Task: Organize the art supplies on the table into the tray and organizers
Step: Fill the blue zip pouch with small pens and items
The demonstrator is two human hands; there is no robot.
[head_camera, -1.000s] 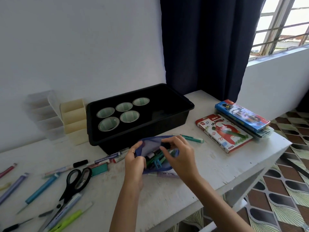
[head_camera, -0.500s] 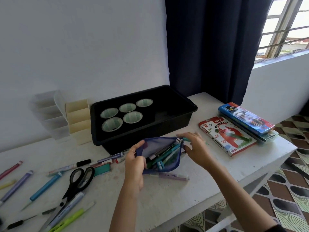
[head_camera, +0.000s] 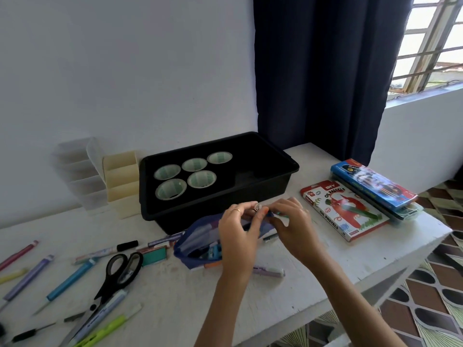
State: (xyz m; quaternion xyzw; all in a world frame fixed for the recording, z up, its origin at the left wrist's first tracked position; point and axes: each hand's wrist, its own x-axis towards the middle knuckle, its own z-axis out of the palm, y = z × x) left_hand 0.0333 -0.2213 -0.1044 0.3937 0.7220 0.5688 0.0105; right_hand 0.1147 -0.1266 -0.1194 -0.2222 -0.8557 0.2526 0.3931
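A blue pencil pouch [head_camera: 198, 239] full of pens lies on the white table [head_camera: 175, 304] in front of the black tray [head_camera: 270, 176]. My left hand [head_camera: 238, 229] pinches the pouch's upper edge near its zipper pull. My right hand [head_camera: 290, 221] pinches the same edge at the pouch's right end. The tray holds several tape rolls [head_camera: 185, 176]. A cream organizer [head_camera: 122, 181] and a clear organizer [head_camera: 80, 171] stand left of the tray.
Scissors [head_camera: 120, 271], pens and markers [head_camera: 67, 281] lie scattered on the left of the table. A purple marker [head_camera: 270, 271] lies under my forearms. An oil pastels box [head_camera: 343, 211] and a blue case [head_camera: 373, 186] sit at the right, near the table's edge.
My right hand came back from the pouch's right side to its top edge. Both hands now meet at the zipper and the pouch mouth is narrower.
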